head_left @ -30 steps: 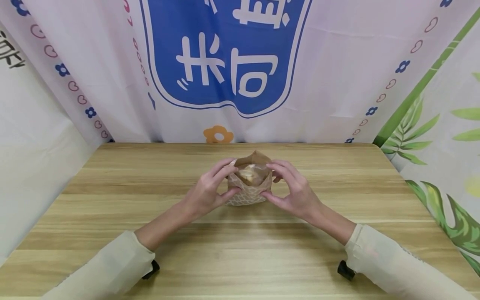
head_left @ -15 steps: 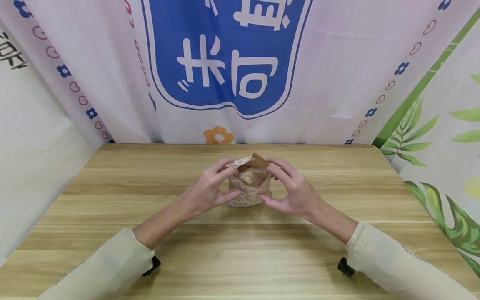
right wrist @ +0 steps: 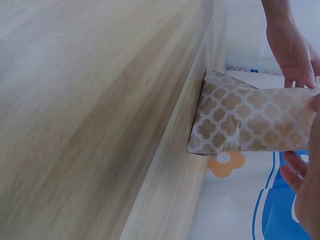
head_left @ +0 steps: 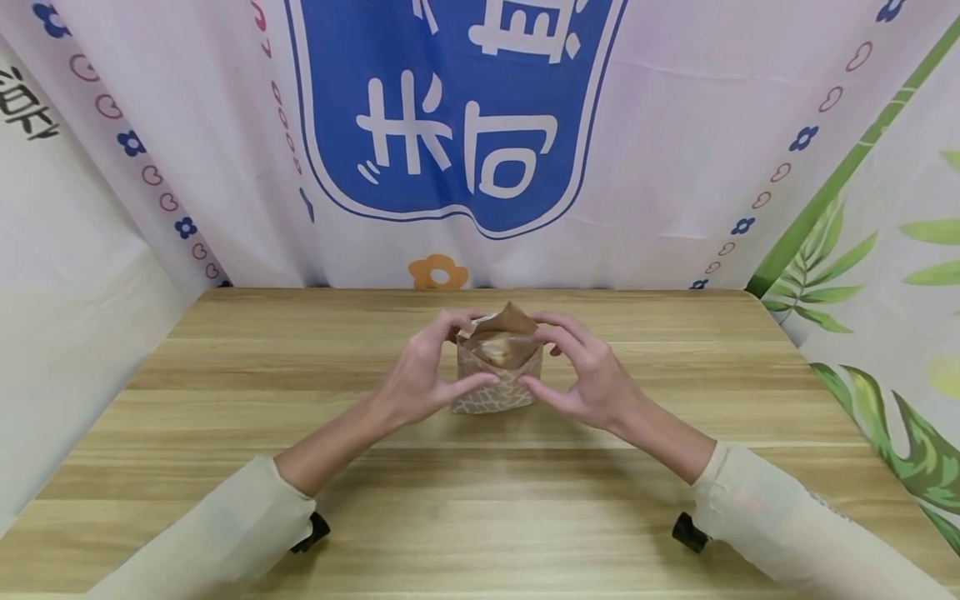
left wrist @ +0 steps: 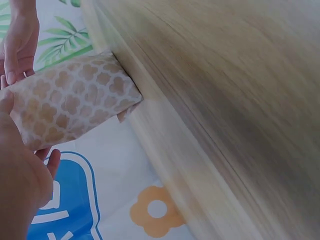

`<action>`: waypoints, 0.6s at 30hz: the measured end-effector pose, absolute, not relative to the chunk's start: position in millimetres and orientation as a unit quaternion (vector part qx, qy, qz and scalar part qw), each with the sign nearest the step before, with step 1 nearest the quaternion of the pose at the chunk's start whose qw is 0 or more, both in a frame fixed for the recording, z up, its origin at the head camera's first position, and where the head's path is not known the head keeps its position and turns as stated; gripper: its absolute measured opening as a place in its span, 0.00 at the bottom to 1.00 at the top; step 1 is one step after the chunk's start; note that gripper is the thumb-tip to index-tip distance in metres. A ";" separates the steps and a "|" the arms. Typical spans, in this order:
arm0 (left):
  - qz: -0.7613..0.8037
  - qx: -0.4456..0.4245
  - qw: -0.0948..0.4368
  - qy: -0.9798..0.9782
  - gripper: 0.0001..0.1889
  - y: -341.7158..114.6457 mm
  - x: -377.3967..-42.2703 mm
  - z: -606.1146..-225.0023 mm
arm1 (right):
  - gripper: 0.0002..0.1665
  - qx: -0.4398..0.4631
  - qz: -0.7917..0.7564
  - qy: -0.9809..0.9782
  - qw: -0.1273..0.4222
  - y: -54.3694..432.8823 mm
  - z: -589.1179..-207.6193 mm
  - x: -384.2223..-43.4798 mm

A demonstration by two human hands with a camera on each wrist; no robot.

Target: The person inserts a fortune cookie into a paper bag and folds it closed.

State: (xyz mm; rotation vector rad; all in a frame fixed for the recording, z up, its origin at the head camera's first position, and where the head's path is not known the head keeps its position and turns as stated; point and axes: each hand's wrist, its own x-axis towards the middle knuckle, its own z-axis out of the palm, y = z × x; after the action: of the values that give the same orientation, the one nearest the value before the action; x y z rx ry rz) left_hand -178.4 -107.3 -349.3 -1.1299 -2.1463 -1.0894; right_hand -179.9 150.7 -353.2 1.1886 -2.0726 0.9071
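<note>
A small brown paper bag with a white lattice pattern stands upright on the wooden table, its mouth open toward the head camera. Inside it shows a pale item under clear plastic. My left hand holds the bag's left side, thumb across the front and fingers at the back rim. At the other side my right hand grips the rim the same way. In the left wrist view the bag has its base on the table; the right wrist view shows the bag's patterned front.
The wooden table stretches around the bag on all sides. Behind its far edge hangs a printed cloth with a blue sign shape. A leaf-printed cloth borders the right side.
My left thumb has slid further right across the bag's front, and the left fingers have shifted at the back rim. The right hand holds nearly the same place. The bag stays put.
</note>
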 end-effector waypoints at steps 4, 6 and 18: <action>-0.443 -0.375 0.209 -0.787 0.44 -102.3 -179.5 -348.8 | 0.34 0.437 0.367 -0.770 0.287 147.4 -353.0 -180.4; -0.465 -0.356 0.196 -0.787 0.43 -100.5 -179.7 -348.2 | 0.39 0.429 0.388 -0.767 0.279 145.5 -353.1 -181.3; -0.544 -0.320 0.165 -0.758 0.33 -94.9 -182.9 -349.7 | 0.44 0.364 0.469 -0.771 0.232 139.0 -351.4 -182.4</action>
State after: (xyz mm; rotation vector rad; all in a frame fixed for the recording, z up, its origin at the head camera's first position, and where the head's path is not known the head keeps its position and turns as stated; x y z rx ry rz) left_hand -182.9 -94.9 -349.7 -0.9120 -2.1594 -1.5505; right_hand -182.4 139.0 -351.4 1.0008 -2.1175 1.2875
